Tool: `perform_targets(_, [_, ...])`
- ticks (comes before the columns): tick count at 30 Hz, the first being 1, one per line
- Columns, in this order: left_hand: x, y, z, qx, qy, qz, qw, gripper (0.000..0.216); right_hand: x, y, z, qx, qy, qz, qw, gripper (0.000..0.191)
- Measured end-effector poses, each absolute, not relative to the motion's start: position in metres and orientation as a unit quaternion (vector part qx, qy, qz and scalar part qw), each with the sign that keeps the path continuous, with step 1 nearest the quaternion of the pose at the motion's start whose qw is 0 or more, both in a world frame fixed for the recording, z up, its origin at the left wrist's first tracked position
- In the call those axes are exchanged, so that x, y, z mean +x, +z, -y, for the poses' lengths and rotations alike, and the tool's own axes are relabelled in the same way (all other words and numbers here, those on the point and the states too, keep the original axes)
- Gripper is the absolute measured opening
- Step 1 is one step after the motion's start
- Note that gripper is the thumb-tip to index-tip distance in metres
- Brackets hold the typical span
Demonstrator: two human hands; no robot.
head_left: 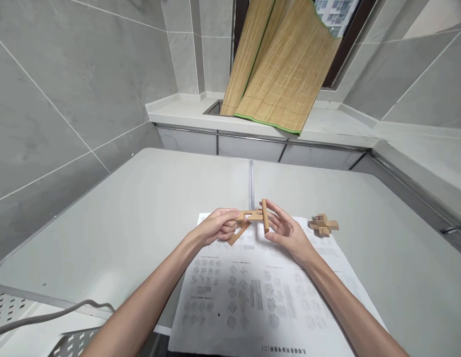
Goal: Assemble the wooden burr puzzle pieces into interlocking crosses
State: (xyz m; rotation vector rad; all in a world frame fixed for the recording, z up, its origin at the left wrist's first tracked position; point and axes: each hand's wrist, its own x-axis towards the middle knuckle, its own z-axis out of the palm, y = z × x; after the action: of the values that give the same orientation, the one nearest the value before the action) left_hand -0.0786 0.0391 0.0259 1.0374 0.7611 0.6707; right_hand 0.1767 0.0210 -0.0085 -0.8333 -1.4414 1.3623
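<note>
My left hand (219,229) is closed on two notched wooden puzzle bars (249,216), one lying level and one slanting down beneath it. My right hand (284,230) pinches a third wooden bar (265,216), held upright and set crosswise against the end of the level bar. Both hands hover just above a printed instruction sheet (253,292) covered with small diagrams. An assembled wooden cross-shaped puzzle (323,225) rests on the table to the right of my right hand, apart from it.
The grey table (141,218) has a seam down its middle. Behind it runs a white counter (186,116) with a bamboo mat (278,69) leaning at the window. Tiled walls close in on both sides. A grey cable (48,317) and perforated metal sit at the lower left.
</note>
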Motion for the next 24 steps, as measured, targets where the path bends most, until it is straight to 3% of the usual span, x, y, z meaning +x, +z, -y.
perform_targets(24, [-0.059, 0.031, -0.014, 0.616, 0.230, -0.387, 0.646, 0.050, 0.170, 0.006, -0.003, -0.391, 0.508, 0.668, 0.378, 0.086])
